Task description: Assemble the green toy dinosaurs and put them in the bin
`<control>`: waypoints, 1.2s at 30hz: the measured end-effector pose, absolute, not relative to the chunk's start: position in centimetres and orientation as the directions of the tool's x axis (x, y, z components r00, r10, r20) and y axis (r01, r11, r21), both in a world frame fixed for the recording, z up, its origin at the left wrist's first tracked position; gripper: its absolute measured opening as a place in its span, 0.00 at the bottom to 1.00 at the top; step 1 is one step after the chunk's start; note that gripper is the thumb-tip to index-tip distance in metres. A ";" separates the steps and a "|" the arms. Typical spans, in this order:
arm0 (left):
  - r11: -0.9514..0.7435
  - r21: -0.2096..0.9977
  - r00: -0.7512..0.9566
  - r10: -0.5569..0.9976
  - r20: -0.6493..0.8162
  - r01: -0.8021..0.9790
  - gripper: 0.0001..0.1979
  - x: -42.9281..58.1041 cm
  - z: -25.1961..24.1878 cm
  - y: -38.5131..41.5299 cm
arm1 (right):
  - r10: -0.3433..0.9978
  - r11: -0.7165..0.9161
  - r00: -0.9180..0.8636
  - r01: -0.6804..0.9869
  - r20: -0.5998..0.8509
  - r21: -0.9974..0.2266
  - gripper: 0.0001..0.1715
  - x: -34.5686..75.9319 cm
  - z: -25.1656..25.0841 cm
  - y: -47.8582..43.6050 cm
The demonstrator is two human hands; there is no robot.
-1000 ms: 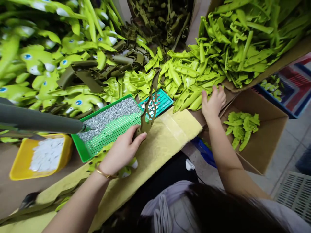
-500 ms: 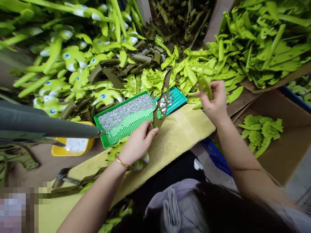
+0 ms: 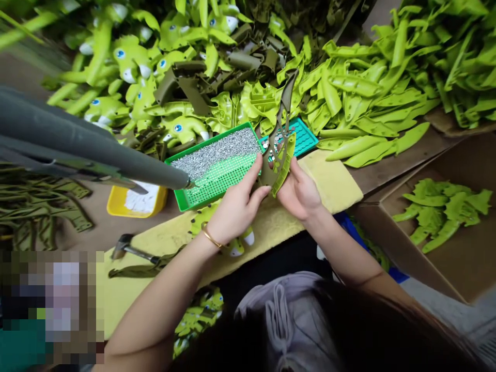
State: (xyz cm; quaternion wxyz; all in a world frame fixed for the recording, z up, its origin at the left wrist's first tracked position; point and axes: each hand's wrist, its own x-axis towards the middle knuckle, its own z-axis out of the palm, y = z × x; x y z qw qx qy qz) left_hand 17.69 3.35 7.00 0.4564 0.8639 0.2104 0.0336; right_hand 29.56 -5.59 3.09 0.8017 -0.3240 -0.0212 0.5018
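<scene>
My left hand [image 3: 237, 206] is closed on a dark olive plastic part [image 3: 282, 116] that stands upright with its tip pointing away. My right hand [image 3: 299, 192] is closed on a lime green plastic piece [image 3: 285, 164] and presses it against the right side of the olive part. Both hands meet above a yellow cloth pad [image 3: 333, 182]. Just behind them sit a green tray [image 3: 217, 166] of small metal screws and a teal tray [image 3: 304, 138]. A lime green toy piece with white tips [image 3: 239, 245] lies on the pad under my left wrist.
Heaps of lime green parts [image 3: 372, 93] fill the back and right. Green toy heads with blue eyes [image 3: 132, 67] pile up at the back left. A grey tool arm [image 3: 89, 147] reaches in from the left. A yellow tub [image 3: 135, 202], a hammer [image 3: 127, 247] and a cardboard box [image 3: 445, 217] are nearby.
My right hand picked a lime green piece from the pile on the right and carried it left to the olive part. The view shifted, with the olive part raised slightly.
</scene>
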 end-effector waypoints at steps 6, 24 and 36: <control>-0.515 0.797 0.922 0.365 -0.129 0.315 0.33 17.7 7.3 3.6 | 0.816 0.285 0.475 -0.827 -0.330 -0.484 0.20 29.3 2.7 -5.3; -0.449 0.830 0.931 0.301 -0.209 0.331 0.34 17.1 6.7 4.8 | 0.822 0.293 0.474 -0.827 -0.316 -0.479 0.13 28.8 2.2 -6.0; -0.668 0.668 0.928 0.360 -0.095 0.327 0.33 16.7 7.2 3.2 | 0.791 0.006 0.589 -0.275 -0.164 -0.961 0.18 28.1 2.4 -7.4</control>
